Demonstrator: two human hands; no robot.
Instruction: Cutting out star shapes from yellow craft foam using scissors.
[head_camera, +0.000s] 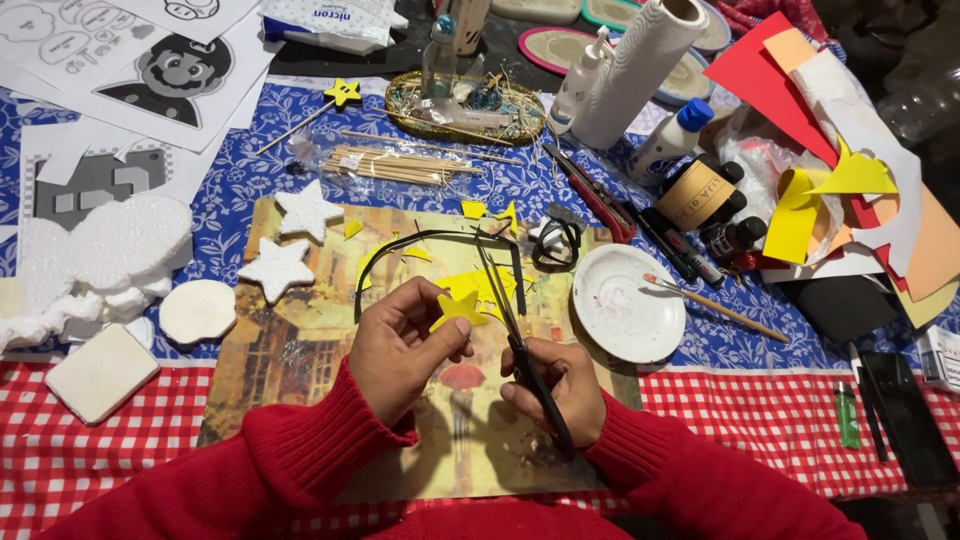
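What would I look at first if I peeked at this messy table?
Right in the middle, the left hand pinches a small yellow star while the right hand holds black scissors beside it. Two white foam stars lie to the left on the picture mat, and bright red and yellow sheets pile up at the far right.

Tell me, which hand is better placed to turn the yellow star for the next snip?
Probably the left hand. Its fingertips already pinch the small yellow star, so it can turn it. The right hand is busy gripping the black scissors, whose blades point up beside the star.
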